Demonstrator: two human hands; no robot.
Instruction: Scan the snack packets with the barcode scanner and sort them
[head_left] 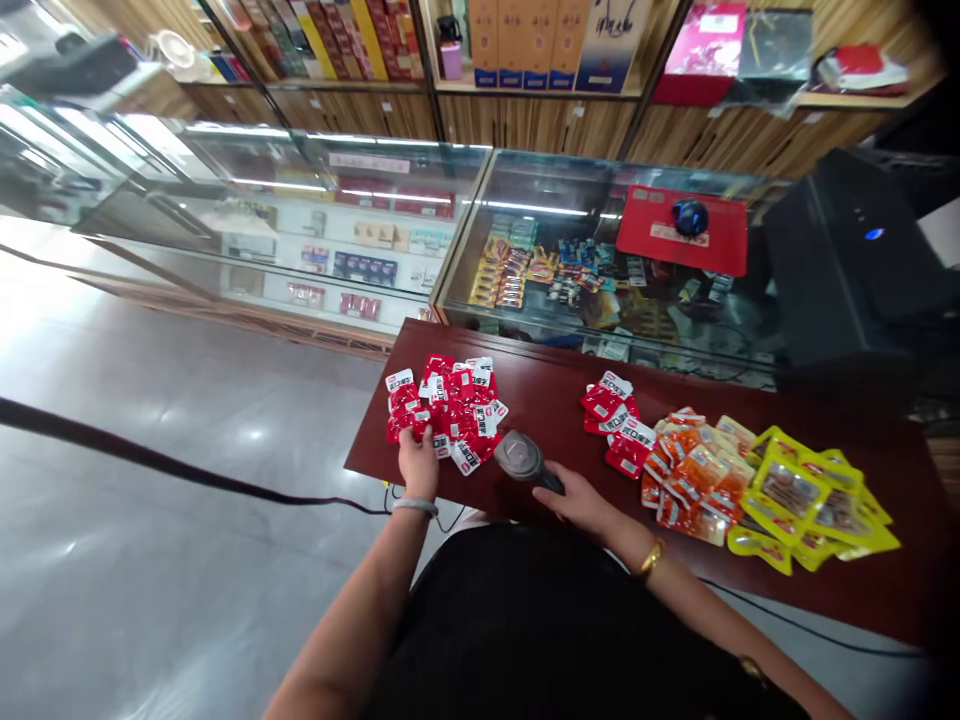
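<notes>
- Gripping the scanner [519,456] in the right hand [576,497], fingers wrapped together around the dark handle and clamped there.
- Pointing the scanner's broad head, apparently, toward the pile of red packets [454,405], just left of the scanner on the dark counter [540,395].
- Reaching in with the left hand [418,468], well to the left of the scanner, and touching the lower end of a red packet [403,403] at the pile's outer edge.
- Showing thumb and finger slightly apart at the tips, right up against the red wrapper. Pinching, or merely pressing? Cannot tell at this size.
- Best, by judgement, to draw a single packet clear of the overlapping ones left of the scanner, offering one label at a time.
- Worth flattening the shiny film and turning any printed code up toward the scanner, fingertips off the print, to avoid glare and creases.
- Wise to hold the scanner steady and square to the label, not sweep across several packets and risk catching the wrong one.
- Worth leaving a clean gap, too, before the small red cluster [630,445] right of the scanner, with orange packets [694,475] beyond and yellow packets [795,490] farthest right of the scanner.
</notes>
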